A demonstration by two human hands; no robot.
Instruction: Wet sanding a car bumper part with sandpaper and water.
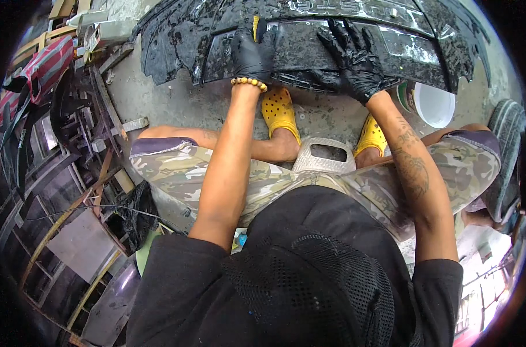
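Observation:
A large black vehicle body panel [300,49], wet and shiny with raised lettering, lies across the far side in front of me. My left hand [253,58], in a black glove, rests on it left of the middle. Its fingers are closed around a small yellow-and-black pad [255,29]; only a narrow strip of that pad shows, so its exact kind is unclear. My right hand [355,66], also gloved in black, lies against the panel further right, fingers spread and nothing in them. Its wrist hangs over the panel's near edge.
Behind the panel's near right edge stands a white bucket [433,105]. A tyre [503,159] leans at the far right. Scrap frames [72,173], wood and a red-grey striped bundle [49,66] crowd the left. Between my yellow clogs [279,110] is a pale plastic stool [323,165].

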